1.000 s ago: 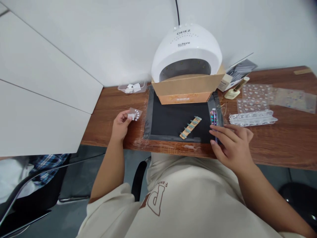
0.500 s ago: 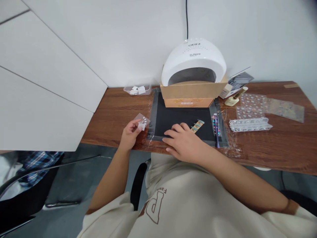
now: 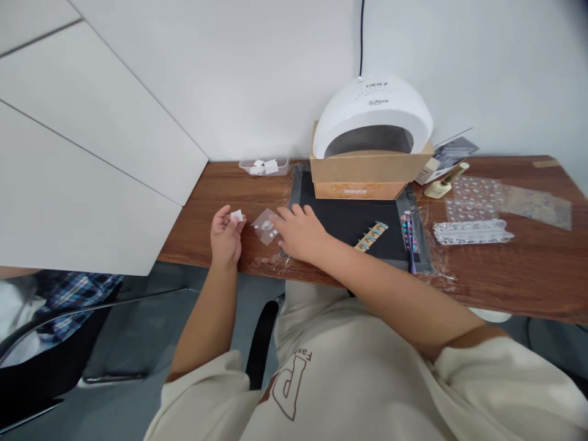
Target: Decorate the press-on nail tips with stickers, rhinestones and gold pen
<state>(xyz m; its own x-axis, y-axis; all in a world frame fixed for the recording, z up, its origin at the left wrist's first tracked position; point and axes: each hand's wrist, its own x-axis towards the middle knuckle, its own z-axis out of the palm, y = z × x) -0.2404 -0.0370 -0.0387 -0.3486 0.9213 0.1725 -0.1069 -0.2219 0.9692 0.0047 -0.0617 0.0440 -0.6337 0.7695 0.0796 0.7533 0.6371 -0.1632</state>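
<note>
My left hand point(image 3: 226, 240) is raised over the table's front edge, pinching a small white square piece point(image 3: 236, 215) between thumb and fingers. To its right is a small clear plastic sheet point(image 3: 265, 226) with white dots on it. My right hand point(image 3: 303, 234) reaches across to that sheet, its index finger and thumb at the right edge and the other fingers spread. The exact grip on the sheet is partly hidden. A wooden strip with decorated nail tips point(image 3: 371, 237) lies on the black mat point(image 3: 340, 214), right of my right hand.
A white nail lamp point(image 3: 374, 116) stands on a cardboard box point(image 3: 362, 190). A clear tray point(image 3: 264, 166) holds white pieces. On the right are a polish bottle point(image 3: 445, 182), a rhinestone case point(image 3: 473, 231), sticker sheets point(image 3: 474, 197), and a purple tool point(image 3: 410, 254) by colourful gems.
My right hand has moved left from beside the nail strip to the clear sheet. My left hand has drawn away leftward from the sheet, keeping the white square. The view has shifted slightly.
</note>
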